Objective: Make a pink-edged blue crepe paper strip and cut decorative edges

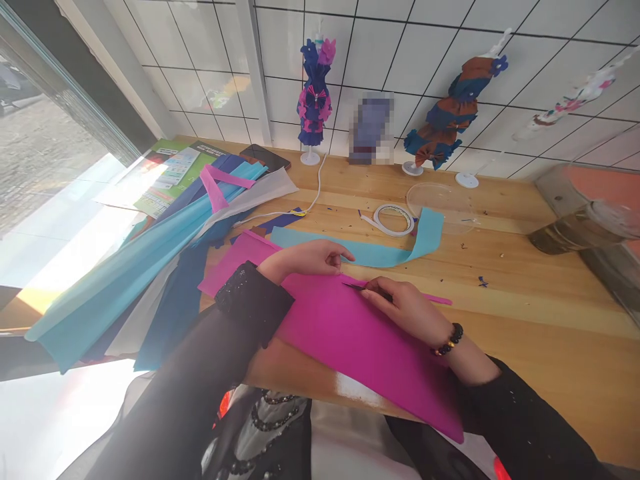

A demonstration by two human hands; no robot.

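Observation:
A sheet of magenta crepe paper [345, 333] lies across the front of the wooden table and hangs past its edge. My left hand [317, 257] rests at the sheet's far edge, its fingers curled and pinching the paper there. My right hand [407, 310] is closed around dark scissors [355, 287], whose blades point left over the sheet near that edge. Most of the handles are hidden by the fingers. A narrow magenta strip [437, 299] sticks out to the right beyond my right hand. Just behind my hands runs a light blue paper strip [380, 253], its right end curling up.
Folded blue and white crepe papers [150, 260] pile up at the left, beside a phone [265, 157]. Behind are a roll of double-sided tape [394, 220], a clear round lid [440, 203], and dressed figures on stands [314, 100]. A brown cup [570, 230] stands right.

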